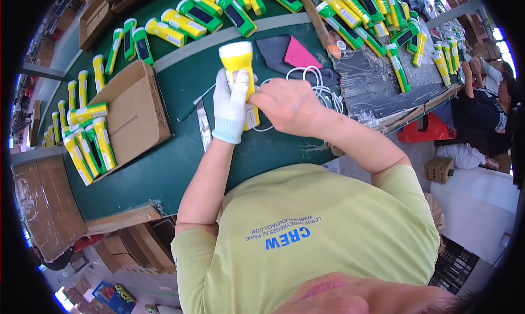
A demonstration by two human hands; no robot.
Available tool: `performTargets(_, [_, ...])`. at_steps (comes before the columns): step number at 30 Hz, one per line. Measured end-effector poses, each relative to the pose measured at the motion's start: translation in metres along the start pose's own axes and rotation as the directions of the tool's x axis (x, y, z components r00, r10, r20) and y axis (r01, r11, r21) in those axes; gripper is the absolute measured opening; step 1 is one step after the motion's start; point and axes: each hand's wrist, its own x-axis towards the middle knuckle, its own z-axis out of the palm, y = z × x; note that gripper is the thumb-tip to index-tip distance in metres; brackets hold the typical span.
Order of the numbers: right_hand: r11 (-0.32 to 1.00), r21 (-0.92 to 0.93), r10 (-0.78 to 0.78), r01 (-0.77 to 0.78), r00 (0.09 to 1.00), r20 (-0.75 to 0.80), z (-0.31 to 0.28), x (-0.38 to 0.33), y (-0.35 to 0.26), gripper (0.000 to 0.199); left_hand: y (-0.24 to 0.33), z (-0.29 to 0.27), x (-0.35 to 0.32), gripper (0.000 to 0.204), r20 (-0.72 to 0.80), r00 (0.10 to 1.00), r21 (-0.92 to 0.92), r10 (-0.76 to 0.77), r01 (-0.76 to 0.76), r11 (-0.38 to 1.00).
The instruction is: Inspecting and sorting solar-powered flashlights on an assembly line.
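My left hand (pixel 229 103), in a white knitted glove, is closed round a yellow flashlight (pixel 237 54) with a white head, which points away from me above the green table. My bare right hand (pixel 290 106) is closed, its fingertips pressed to the flashlight's right side. What they pinch, if anything, is hidden. A white cable (pixel 321 90) lies coiled just beyond my right hand, and part of it runs beneath that hand. Left of my gloved hand lie a flat metal strip (pixel 204 126) and a thin dark tool (pixel 196 102).
Yellow-and-green flashlights (pixel 188 23) line the far side, with more piled at right (pixel 377 19). At left, several lie beside and in a cardboard tray (pixel 134 120). A dark cloth (pixel 269 50) and a pink piece (pixel 301 54) lie ahead. Another person (pixel 481 103) sits at far right.
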Motion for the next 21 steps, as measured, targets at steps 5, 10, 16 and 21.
performTargets(5, [0.812,0.566,0.087,-0.144,0.988,0.127,0.009,-0.031,-0.016,0.005,0.029,0.003,-0.005,0.031,0.139,0.976,-0.357,0.167,-0.108,0.928])
performTargets(10, [0.891,0.408,0.169,-0.201,0.979,0.114,0.022,-0.050,-0.033,0.009,0.051,0.002,0.004,0.031,0.185,0.975,-0.301,0.123,-0.062,0.952])
performTargets(16, [0.496,0.766,0.360,-0.409,0.900,0.247,0.016,-0.049,-0.041,0.019,0.015,0.003,-0.004,0.045,0.105,0.992,-0.246,0.071,-0.043,0.968])
performTargets(21, [-0.400,0.820,0.611,-0.409,0.548,0.571,0.001,-0.034,-0.004,0.017,0.006,-0.001,-0.011,0.064,0.329,0.935,-0.474,-0.132,0.285,0.833])
